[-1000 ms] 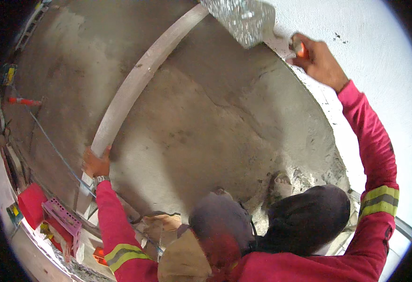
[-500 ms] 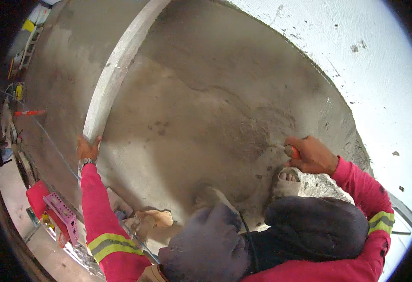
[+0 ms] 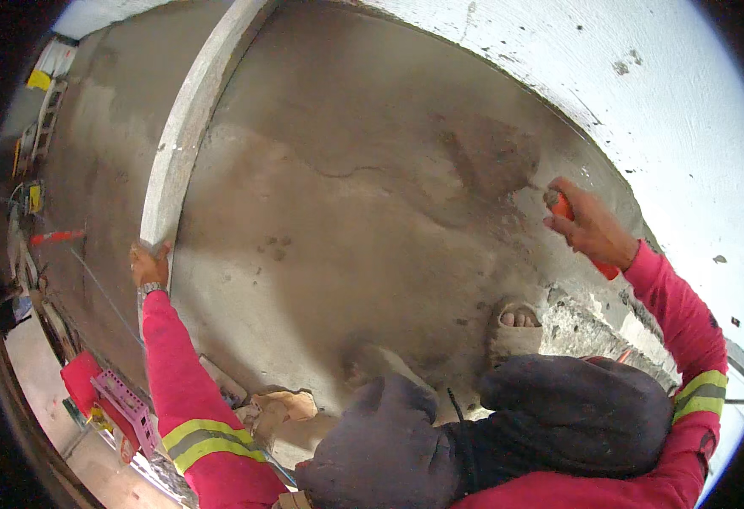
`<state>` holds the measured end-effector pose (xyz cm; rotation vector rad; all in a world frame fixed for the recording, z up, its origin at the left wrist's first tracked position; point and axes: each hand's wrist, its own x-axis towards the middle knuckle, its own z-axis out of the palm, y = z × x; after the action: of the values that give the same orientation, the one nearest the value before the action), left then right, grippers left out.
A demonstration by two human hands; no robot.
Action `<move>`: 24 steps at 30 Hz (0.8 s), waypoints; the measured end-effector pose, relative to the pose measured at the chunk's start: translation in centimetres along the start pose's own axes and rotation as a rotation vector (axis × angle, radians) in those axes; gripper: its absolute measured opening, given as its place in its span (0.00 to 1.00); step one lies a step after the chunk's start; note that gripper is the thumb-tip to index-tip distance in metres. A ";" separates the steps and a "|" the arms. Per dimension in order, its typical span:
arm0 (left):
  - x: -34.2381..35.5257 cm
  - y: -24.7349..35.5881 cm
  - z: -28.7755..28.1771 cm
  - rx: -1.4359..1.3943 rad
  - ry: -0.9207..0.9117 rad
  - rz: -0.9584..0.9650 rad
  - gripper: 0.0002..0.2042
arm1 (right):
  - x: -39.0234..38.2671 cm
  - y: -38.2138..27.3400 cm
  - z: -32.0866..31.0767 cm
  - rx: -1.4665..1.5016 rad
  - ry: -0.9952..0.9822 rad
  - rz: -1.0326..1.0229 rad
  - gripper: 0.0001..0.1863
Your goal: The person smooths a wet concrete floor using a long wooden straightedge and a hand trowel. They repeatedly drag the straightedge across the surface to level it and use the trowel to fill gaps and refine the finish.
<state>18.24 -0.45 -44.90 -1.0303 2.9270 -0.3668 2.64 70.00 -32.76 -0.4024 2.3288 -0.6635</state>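
My left hand [image 3: 149,265] grips a long pale straightedge bar [image 3: 187,127] that lies over the grey mortar floor [image 3: 338,220] and runs up to the top of the view. In my right hand [image 3: 591,222] is the orange handle of a trowel [image 3: 492,154]; its flat blade is smeared with mortar and rests on or just above the surface at the upper right, hard to tell apart from it. My sandaled right foot [image 3: 516,327] stands below this hand, beside my bent knees.
A white wall [image 3: 677,127] borders the floor at right. Along the left edge lie a red container [image 3: 81,377], a pink perforated basket [image 3: 126,407], a red stick [image 3: 56,237], pale planks and a thin cord. Rough rubble [image 3: 584,327] lies by my right foot.
My right hand came down from high beside the wall with the trowel, then moved slightly up and forward over the mortar. My left hand stayed on the bar; the view shifted.
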 end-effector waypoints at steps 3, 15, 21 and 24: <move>1.9 -0.9 -2.2 -0.007 -0.041 -0.011 0.42 | 1.6 -1.7 -1.8 0.060 0.019 0.165 0.19; 2.4 -1.8 -1.5 -0.087 -0.122 0.027 0.40 | 9.8 0.3 -3.4 0.174 0.068 0.336 0.10; 2.0 -4.3 1.6 -0.009 0.022 0.067 0.40 | 10.3 0.3 -1.1 0.308 -0.078 0.325 0.09; 2.0 -0.9 -0.5 -0.068 -0.096 0.016 0.40 | 9.8 0.4 -0.6 0.251 -0.110 0.297 0.09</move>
<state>17.19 -2.26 -44.09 -1.0021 2.8788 -0.2121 -4.91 66.15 -37.73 0.0215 2.1094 -0.7534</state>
